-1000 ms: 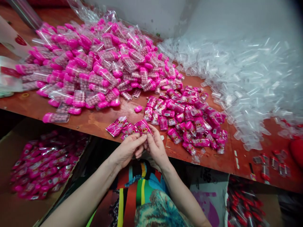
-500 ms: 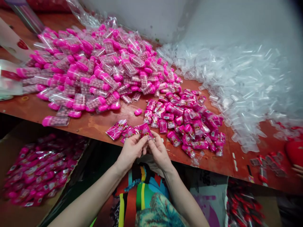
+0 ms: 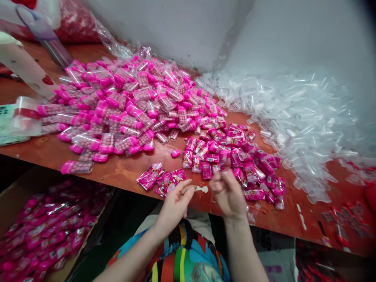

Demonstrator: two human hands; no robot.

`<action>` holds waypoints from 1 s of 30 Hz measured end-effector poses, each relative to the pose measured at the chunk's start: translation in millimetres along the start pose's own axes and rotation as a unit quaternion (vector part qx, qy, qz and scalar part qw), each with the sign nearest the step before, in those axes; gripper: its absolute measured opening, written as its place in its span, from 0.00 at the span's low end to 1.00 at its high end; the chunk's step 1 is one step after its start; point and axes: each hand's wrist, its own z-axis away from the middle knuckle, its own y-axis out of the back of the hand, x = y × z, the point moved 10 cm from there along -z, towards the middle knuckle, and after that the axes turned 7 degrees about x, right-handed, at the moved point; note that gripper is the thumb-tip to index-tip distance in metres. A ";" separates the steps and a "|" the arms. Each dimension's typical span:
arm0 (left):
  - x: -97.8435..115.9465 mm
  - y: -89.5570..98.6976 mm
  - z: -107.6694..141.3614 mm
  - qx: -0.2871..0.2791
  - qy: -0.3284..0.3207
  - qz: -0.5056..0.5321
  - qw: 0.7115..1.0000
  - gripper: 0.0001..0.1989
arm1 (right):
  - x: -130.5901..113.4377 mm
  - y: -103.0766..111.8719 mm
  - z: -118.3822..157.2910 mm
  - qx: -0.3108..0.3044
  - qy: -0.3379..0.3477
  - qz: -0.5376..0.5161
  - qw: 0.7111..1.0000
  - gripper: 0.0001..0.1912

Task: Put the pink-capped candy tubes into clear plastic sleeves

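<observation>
My left hand (image 3: 178,197) is just off the table's front edge, fingers loosely bent and apart, with nothing visible in them. Close to its fingertips lie several flat pink printed wrappers (image 3: 149,176). My right hand (image 3: 230,196) hangs at the near side of a heap of pink wrapped candy bottles (image 3: 252,170). Motion smears its curled fingers, so what they hold, if anything, is unclear. A blurred pink packet (image 3: 225,157) shows just above them. One loose pink cap (image 3: 175,152) sits between the wrappers and the bigger pile.
A large pile of clear pink-capped bottles filled with pink balls (image 3: 117,105) covers the left. Empty clear containers (image 3: 293,121) spread along the wall at right. Below the table's left edge, a cardboard box (image 3: 85,243) holds pink packets. A white cup (image 3: 26,113) stands far left.
My hands have parted from around a pink packet. The right hand has moved right to the wrapped heap, while the left stays near the flat wrappers. The view has tilted up slightly.
</observation>
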 end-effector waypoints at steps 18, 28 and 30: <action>33.9 38.1 -2.5 0.045 -0.019 -0.054 0.997 0.14 | 22.6 -161.7 -100.0 -0.084 0.353 0.688 0.628 0.11; 22.4 44.5 3.5 0.049 -0.011 -0.033 0.998 0.13 | 66.5 -179.9 -114.8 -0.090 0.358 0.809 0.458 0.12; 23.0 48.1 2.7 0.053 -0.012 -0.032 0.998 0.14 | 66.1 -177.9 -114.2 -0.093 0.373 0.806 0.451 0.11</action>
